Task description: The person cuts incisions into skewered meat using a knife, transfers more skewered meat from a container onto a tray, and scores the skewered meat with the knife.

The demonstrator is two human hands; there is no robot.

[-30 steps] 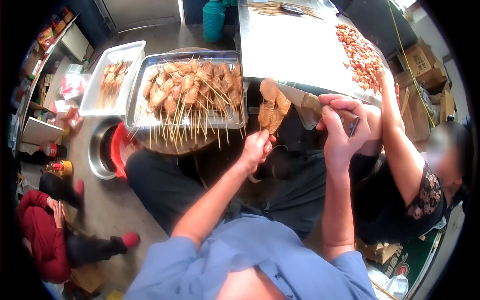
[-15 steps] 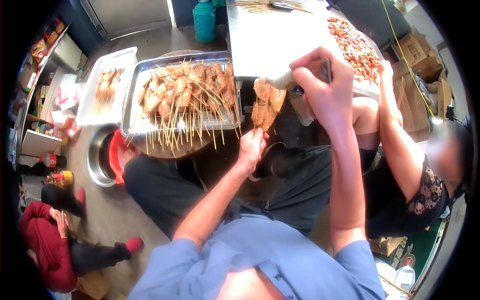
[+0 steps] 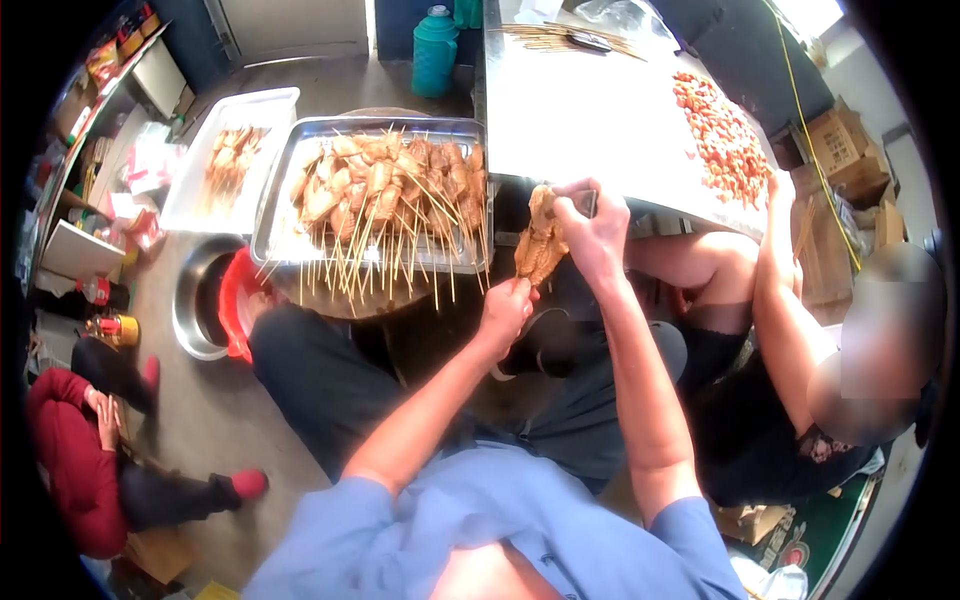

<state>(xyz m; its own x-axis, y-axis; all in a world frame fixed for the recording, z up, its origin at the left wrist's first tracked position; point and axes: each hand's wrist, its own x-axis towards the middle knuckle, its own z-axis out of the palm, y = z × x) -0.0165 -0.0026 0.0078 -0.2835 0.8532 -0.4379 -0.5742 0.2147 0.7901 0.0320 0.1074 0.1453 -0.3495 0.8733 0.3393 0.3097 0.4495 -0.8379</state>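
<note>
My left hand (image 3: 508, 312) is closed round the lower end of a skewer of browned chicken wings (image 3: 541, 250), held upright over my knees. At its upper right side is my right hand (image 3: 596, 232), fingers wrapped round a short tool that looks like a brush (image 3: 587, 204). Only the tool's dark end shows above the fist; its working end is hidden. To the left of both hands, a metal tray (image 3: 268, 222) holds a heap of similar skewers (image 3: 375, 190), their sticks pointing toward me.
A white tray (image 3: 185, 205) holds more skewers. Below it stand a steel bowl (image 3: 188, 300) and a red basin (image 3: 238, 318). The white table (image 3: 590, 120) bears small reddish pieces (image 3: 725, 140) and loose sticks (image 3: 560, 40). One person sits at right, another at lower left.
My right hand has come down and left, close to the wings. The skewer in my left hand has dropped slightly and tilts more. The whole view has shifted a little.
</note>
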